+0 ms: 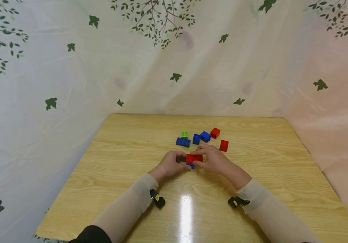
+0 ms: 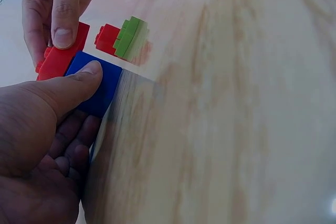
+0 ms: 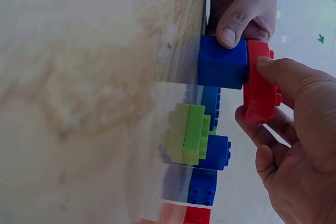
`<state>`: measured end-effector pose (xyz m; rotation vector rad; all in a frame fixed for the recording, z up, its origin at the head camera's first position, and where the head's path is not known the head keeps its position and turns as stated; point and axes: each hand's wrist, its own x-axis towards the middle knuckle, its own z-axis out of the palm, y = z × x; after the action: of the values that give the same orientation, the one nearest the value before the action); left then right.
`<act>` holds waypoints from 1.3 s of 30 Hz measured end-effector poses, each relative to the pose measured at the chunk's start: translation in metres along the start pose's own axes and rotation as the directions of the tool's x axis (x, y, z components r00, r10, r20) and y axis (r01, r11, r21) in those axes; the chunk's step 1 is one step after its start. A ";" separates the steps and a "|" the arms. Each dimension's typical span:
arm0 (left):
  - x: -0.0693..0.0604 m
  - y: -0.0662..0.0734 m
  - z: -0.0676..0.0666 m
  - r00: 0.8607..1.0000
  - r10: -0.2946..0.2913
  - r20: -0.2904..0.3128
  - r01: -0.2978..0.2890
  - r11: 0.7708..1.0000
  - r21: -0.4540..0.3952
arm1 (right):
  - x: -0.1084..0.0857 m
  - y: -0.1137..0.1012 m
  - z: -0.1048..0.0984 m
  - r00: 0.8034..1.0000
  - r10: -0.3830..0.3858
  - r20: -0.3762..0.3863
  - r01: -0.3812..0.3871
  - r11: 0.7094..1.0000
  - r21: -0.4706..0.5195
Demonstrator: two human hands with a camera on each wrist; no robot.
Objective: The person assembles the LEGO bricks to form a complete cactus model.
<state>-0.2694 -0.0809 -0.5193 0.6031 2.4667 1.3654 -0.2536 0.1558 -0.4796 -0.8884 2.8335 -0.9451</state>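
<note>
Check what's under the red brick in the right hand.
Under the left end of the red brick is a blue brick, pinched by the left hand. The blue brick's top is covered, so whether they're joined can't be seen.

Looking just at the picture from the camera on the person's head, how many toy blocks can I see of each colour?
Red blocks: 3, one of them held in the right hand
Blue blocks: 4, one of them held in the left hand
Green block: 1
Total: 8
</note>
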 end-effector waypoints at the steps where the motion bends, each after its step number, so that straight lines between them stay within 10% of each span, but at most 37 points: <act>1: 0.000 0.000 0.000 1.000 0.001 -0.001 -0.001 1.000 0.001 | 0.000 0.000 0.000 1.000 0.003 0.003 -0.003 1.000 0.000; 39: 0.002 -0.002 0.002 1.000 -0.014 -0.012 0.014 1.000 0.009 | 0.006 0.004 -0.002 0.997 0.053 0.055 -0.057 0.996 0.064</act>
<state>-0.2706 -0.0800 -0.5222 0.5803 2.4835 1.3573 -0.2609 0.1566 -0.4791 -0.8114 2.7507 -0.9864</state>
